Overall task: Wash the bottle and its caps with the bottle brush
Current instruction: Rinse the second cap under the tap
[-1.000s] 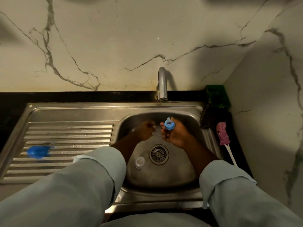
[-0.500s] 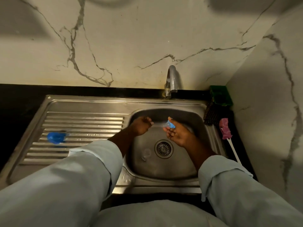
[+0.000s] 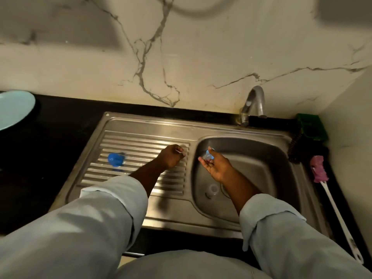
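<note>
While the right hand [image 3: 216, 167] lies palm-up over the sink [image 3: 261, 150] basin, its fingertips pinch a blue cap [image 3: 209, 155], which is blurred.
Left hand [image 3: 171, 157]: over the ribbed draining board [image 3: 141, 141], fingers curled; whether they pinch anything cannot be told.
Clear plastic piece [image 3: 212, 190]: on the basin floor.
Blue piece [image 3: 115, 159]: on the draining board, well left of the left hand.
Bottle brush [image 3: 319, 168]: pink head, white handle, on the black counter [image 3: 50, 158] right of the sink.
Tap [image 3: 254, 101]: behind the basin.
</note>
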